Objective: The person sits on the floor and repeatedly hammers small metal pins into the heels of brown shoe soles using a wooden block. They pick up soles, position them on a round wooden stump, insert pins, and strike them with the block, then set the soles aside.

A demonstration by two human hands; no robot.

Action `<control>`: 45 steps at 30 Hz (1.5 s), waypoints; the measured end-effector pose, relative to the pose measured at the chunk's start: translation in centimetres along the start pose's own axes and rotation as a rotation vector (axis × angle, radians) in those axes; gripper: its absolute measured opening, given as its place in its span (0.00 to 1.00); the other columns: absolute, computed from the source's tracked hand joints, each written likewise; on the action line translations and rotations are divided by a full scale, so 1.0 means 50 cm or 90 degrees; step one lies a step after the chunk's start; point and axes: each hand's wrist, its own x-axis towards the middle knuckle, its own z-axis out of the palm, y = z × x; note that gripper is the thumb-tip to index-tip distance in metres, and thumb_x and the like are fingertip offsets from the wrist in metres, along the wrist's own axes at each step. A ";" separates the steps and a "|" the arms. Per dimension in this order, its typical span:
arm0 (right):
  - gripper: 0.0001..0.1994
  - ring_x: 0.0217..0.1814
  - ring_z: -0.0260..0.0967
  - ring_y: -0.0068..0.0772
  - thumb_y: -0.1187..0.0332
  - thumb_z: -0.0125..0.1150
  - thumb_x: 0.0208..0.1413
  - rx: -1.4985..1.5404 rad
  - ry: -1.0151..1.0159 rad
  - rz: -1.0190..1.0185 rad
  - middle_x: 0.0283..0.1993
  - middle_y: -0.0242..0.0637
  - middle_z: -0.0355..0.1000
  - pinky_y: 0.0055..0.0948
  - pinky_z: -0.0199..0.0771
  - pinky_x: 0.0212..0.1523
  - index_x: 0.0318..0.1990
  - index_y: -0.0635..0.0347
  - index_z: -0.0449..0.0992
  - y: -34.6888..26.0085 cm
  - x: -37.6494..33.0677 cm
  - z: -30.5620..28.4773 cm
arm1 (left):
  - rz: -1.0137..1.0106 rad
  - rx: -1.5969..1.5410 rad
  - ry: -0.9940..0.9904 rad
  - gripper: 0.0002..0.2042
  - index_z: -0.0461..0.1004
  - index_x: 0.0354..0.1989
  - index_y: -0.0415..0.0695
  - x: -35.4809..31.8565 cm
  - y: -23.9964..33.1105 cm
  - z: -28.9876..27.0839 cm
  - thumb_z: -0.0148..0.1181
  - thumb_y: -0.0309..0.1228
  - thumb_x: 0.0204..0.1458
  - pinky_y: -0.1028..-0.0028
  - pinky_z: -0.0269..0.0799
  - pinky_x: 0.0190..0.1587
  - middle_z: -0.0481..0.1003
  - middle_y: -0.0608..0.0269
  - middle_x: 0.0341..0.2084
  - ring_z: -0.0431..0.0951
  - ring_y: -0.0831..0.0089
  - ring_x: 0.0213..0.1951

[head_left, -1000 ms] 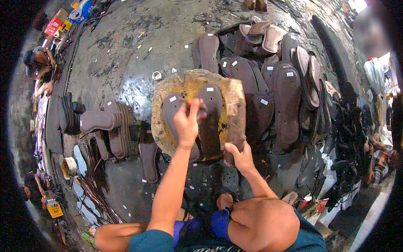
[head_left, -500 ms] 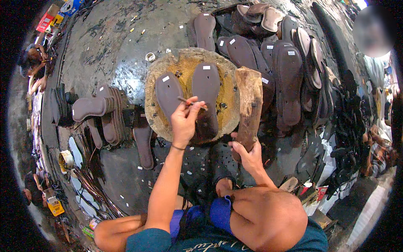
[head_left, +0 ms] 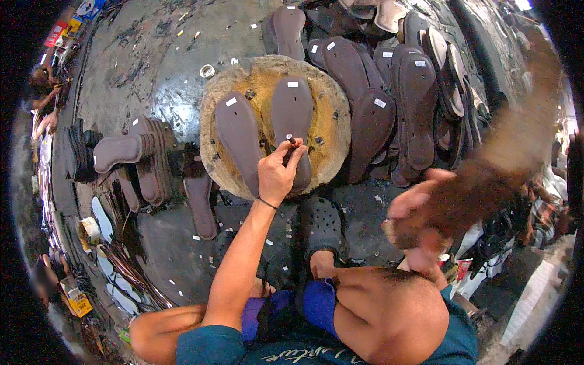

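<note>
Two brown shoe soles, the left one (head_left: pixel 237 137) and the right one (head_left: pixel 292 109), lie side by side on a round wooden block (head_left: pixel 333 161). Each bears a white label near its far end and a small hole. My left hand (head_left: pixel 275 179) is closed in a pinch around a small punch (head_left: pixel 291 140) over the right sole; its round top points up, and its lower end is hidden by my fingers. Away to the right, my right hand (head_left: pixel 417 213), smeared by motion, grips the near end of a thick wooden club (head_left: pixel 517 146), which is raised and slants to the far right.
Many brown soles (head_left: pixel 420 109) are heaped right of the block. Stacked soles (head_left: pixel 152 161) lie to the left, and one sole (head_left: pixel 199 194) lies nearer. Thin strips (head_left: pixel 134 274) lie at lower left. My foot in a black clog (head_left: pixel 321 225) is close to the block's near edge.
The club has swung up and right from beside the block in my right hand. My left hand has turned the punch from lying slanted to upright above the right sole.
</note>
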 end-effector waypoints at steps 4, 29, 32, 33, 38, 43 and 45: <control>0.36 0.36 0.73 0.36 0.57 0.73 0.48 0.051 -0.178 -0.183 0.36 0.37 0.74 0.34 0.75 0.32 0.61 0.63 0.62 0.087 0.024 -0.004 | 0.103 0.044 0.019 0.08 0.81 0.40 0.41 -0.005 -0.019 0.009 0.66 0.27 0.52 0.71 0.78 0.38 0.83 0.58 0.33 0.84 0.64 0.36; 0.21 0.40 0.71 0.24 0.64 0.69 0.54 -0.032 -0.046 0.478 0.41 0.33 0.74 0.28 0.73 0.42 0.51 0.63 0.70 0.271 -0.071 0.062 | -0.281 -0.396 0.058 0.11 0.72 0.46 0.36 -0.022 -0.027 -0.090 0.55 0.33 0.64 0.73 0.81 0.41 0.80 0.56 0.40 0.81 0.71 0.41; 0.21 0.40 0.71 0.25 0.66 0.69 0.54 -0.086 -0.090 0.466 0.41 0.33 0.74 0.28 0.73 0.43 0.52 0.63 0.69 0.240 -0.071 0.056 | -0.269 -0.256 0.029 0.12 0.74 0.43 0.36 0.008 -0.029 -0.075 0.56 0.34 0.64 0.74 0.80 0.40 0.81 0.59 0.36 0.81 0.73 0.38; 0.21 0.41 0.71 0.25 0.67 0.69 0.54 -0.098 -0.094 0.444 0.41 0.33 0.74 0.28 0.73 0.44 0.52 0.63 0.69 0.233 -0.073 0.051 | -0.264 -0.192 0.020 0.12 0.74 0.43 0.37 0.012 -0.024 -0.066 0.57 0.35 0.64 0.74 0.80 0.39 0.81 0.61 0.35 0.82 0.74 0.37; 0.21 0.43 0.72 0.27 0.70 0.69 0.52 -0.048 -0.100 0.365 0.42 0.34 0.75 0.30 0.73 0.47 0.52 0.63 0.70 0.145 -0.041 0.040 | -0.188 -0.080 0.037 0.10 0.77 0.39 0.38 0.004 0.017 -0.045 0.61 0.34 0.60 0.73 0.79 0.36 0.81 0.60 0.29 0.82 0.74 0.31; 0.38 0.40 0.72 0.32 0.62 0.72 0.44 0.144 -0.097 -0.008 0.43 0.37 0.73 0.29 0.72 0.38 0.63 0.59 0.61 0.007 0.054 0.041 | -0.014 0.087 0.096 0.10 0.79 0.41 0.42 -0.019 -0.020 -0.043 0.63 0.36 0.58 0.70 0.77 0.34 0.82 0.56 0.30 0.83 0.63 0.30; 0.33 0.41 0.71 0.31 0.63 0.71 0.46 0.143 -0.225 -0.105 0.44 0.38 0.72 0.29 0.71 0.38 0.60 0.57 0.64 0.026 0.070 0.056 | 0.023 0.081 0.105 0.11 0.79 0.43 0.40 -0.026 -0.030 -0.037 0.64 0.34 0.56 0.69 0.77 0.35 0.82 0.54 0.33 0.83 0.58 0.34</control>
